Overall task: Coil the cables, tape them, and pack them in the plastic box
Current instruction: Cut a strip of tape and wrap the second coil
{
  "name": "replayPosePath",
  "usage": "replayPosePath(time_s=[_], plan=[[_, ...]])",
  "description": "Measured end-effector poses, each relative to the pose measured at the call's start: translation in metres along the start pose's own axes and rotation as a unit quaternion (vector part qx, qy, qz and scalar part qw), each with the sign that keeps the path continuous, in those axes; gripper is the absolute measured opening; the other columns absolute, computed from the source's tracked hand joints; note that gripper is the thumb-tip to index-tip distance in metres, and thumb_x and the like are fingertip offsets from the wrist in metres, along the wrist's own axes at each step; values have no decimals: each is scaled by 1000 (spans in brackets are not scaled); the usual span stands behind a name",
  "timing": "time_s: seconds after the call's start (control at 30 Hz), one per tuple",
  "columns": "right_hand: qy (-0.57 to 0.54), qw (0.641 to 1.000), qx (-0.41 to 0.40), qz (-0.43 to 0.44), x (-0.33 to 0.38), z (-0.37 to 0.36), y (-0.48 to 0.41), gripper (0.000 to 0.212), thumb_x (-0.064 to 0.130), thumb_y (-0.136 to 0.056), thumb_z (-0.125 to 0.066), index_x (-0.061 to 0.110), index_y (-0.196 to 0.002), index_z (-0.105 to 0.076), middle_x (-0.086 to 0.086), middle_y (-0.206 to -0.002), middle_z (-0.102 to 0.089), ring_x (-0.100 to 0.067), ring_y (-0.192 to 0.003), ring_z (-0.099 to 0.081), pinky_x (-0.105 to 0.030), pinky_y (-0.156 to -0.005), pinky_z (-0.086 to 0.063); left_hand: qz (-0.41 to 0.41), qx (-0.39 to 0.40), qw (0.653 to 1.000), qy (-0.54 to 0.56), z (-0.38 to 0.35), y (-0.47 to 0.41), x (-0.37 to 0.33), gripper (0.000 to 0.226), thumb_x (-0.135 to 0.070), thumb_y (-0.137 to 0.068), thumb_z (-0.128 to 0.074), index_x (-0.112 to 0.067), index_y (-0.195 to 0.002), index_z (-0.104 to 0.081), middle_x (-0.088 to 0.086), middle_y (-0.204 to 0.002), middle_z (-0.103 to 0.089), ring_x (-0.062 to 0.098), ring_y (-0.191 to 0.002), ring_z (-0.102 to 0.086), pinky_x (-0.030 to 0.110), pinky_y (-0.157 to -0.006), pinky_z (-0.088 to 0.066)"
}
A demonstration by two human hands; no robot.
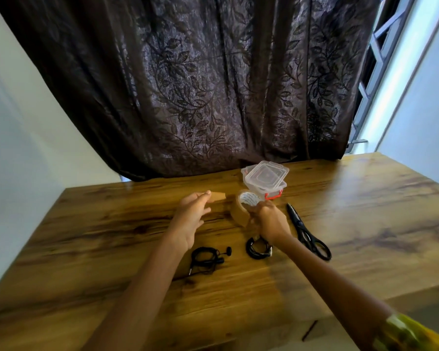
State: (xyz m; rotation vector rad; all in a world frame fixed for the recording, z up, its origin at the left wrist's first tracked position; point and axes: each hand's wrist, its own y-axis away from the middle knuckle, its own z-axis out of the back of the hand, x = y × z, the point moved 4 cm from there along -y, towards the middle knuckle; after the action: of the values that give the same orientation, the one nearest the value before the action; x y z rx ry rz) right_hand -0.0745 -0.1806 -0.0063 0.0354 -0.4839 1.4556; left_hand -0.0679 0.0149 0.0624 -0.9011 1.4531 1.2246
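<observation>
Status: taping stage, nothing packed yet.

1. Your right hand (269,219) grips the roll (243,209), fingers curled round its rim.
2. Your left hand (190,214) pinches the free end of the strip (217,196), which is stretched out to the left of the roll above the table (365,198).
3. The left cable (205,259) lies near you in a loose coil, plug end trailing. No tape is visible on it.
4. The right cable (259,247) is a tighter coil just below your right wrist. Whether it is taped cannot be told.
5. The box (264,191) stands behind the roll, and its lid (266,173) rests askew on top.

Remaining: cut the strip, bind the coils, pack them.

The scissors (307,231) lie to the right, near your right hand. Both your hands are occupied, so one must let go to cut. The lid must come off before packing.
</observation>
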Motion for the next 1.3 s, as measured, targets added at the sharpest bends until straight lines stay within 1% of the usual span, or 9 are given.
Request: replayPosePath(time_s=[0.1,0.27,0.43,0.53,0.6,0.7,0.8,1.03,1.3], plan=[[47,999,20,-8,-7,-3,-9,34,9,-87,-57,5,-121,-56,-15,-125,-57,-28,-114,-54,-35,-93,-47,5,-6,1000,8,5,0,7,11,-26,-95,-48,-23,-93,-59,-6,-103,-59,18,-111,-57,43,-104,-39],[99,993,49,-29,-15,-16,-13,42,11,-88,-57,4,-129,-50,-16,-134,-50,-29,-124,-46,-36,-101,-43,-3,-11,1000,12,12,-1,12,14,-19,-95,-49,-19,-96,-63,1,-110,-65,16,-102,-62,39,-99,-44],[107,992,58,-32,-16,-17,-17,31,6,-89,-55,1,-119,-57,-15,-127,-56,-28,-124,-46,-38,-101,-43,-7,-10,1000,6,14,-2,15,16,-17,-95,-48,-18,-97,-63,0,-103,-68,16,-97,-65,38,-97,-44],[41,996,52,-52,-11,-14,-21,33,14,-86,-62,3,-117,-59,-13,-123,-58,-27,-117,-51,-37,-94,-47,-8,-10,1000,4,14,-3,16,15,-17,-94,-49,-18,-97,-64,0,-103,-68,15,-97,-65,38,-97,-46],[-113,990,18,-82,2,-7,-19,36,26,-83,-68,8,-114,-62,-3,-114,-60,-20,-108,-56,-29,-85,-49,-10,-13,1000,2,15,-5,17,15,-17,-93,-50,-18,-97,-65,1,-103,-68,15,-97,-65,37,-96,-47],[-434,886,60,-150,36,1,-6,33,40,-83,-63,13,-102,-67,3,-95,-68,-14,-96,-61,-22,-77,-47,-16,-27,999,3,15,-7,18,14,-17,-92,-53,-19,-96,-66,1,-100,-68,12,-90,-63,34,-92,-48],[-591,777,125,-177,64,6,10,35,42,-84,-60,10,-94,-69,-3,-91,-71,-14,-89,-64,-31,-85,-49,-29,-40,999,20,14,-9,18,14,-17,-92,-54,-18,-92,-67,1,-94,-68,10,-83,-62,29,-84,-50],[-670,706,130,-190,84,1,21,14,23,-79,-69,9,-83,-67,0,-78,-67,-9,-74,-59,-25,-71,-49,-41,-50,997,37,14,-12,22,14,-17,-91,-56,-16,-98,-68,3,-95,-68,10,-84,-62,26,-79,-50],[-722,633,147,-236,85,-6,21,4,13,-82,-66,10,-84,-68,2,-75,-67,-8,-70,-59,-25,-69,-53,-45,-37,998,23,16,-11,24,13,-16,-91,-56,-18,-95,-68,1,-94,-68,10,-84,-63,28,-82,-50]])
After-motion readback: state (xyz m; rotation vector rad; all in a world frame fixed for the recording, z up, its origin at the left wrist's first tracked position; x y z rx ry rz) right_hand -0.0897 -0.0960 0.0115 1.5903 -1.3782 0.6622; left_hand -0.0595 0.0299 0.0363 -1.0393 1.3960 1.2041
